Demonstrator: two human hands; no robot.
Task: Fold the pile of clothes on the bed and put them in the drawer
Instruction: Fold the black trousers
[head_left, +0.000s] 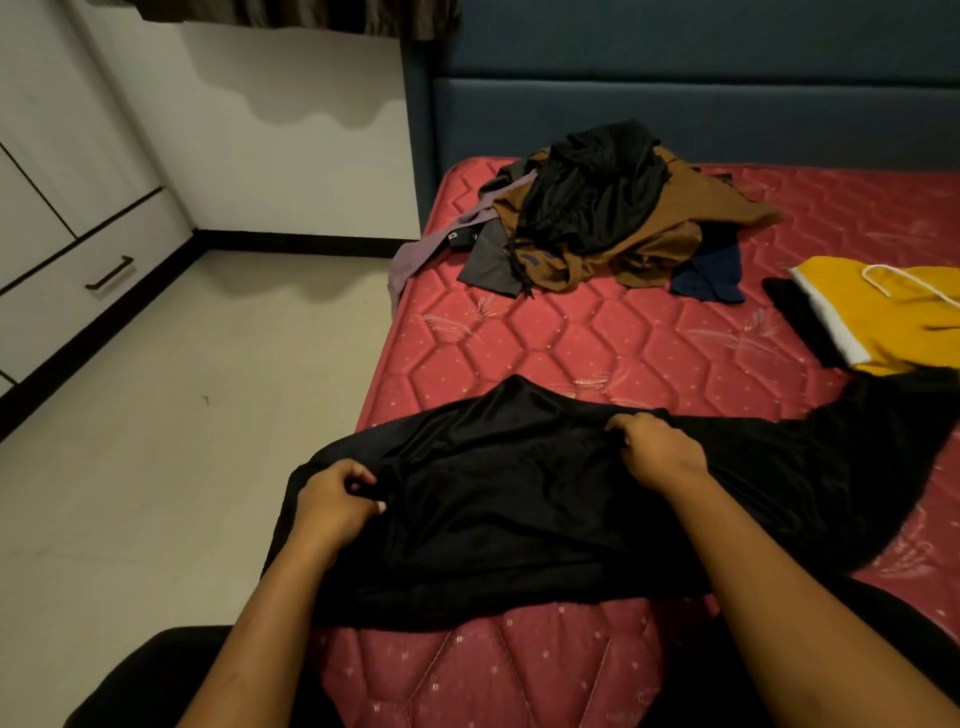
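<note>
White cabinet fronts stand at the far left, and the drawer (67, 306) there is closed, with a dark bar handle (110, 274). Beside it the floor (182, 415) is pale and smooth, with a dark skirting along the white wall (291, 156). A brown curtain (311, 15) hangs at the top edge. Then comes the bed, with a red quilted mattress (597, 343) stitched in hexagons with a faint flower print, and a dark blue padded headboard (675, 78) behind it. On the near part of the mattress lies a black garment (519, 509), thin and a little shiny, spread wide, its left part reaching over the mattress edge. The left hand (332, 504) pinches the cloth near its left end, fingers curled. Farther back, close to the headboard, the pile (597, 208) is a loose heap with black shiny cloth on top, brown cloth under it, grey and mauve pieces at its left and a navy piece at its right. The right hand (660, 452) grips the far edge of the black garment with bent fingers. At the far right a yellow garment (904, 317) with a white band and a white cord lies flat, well apart from the pile.
</note>
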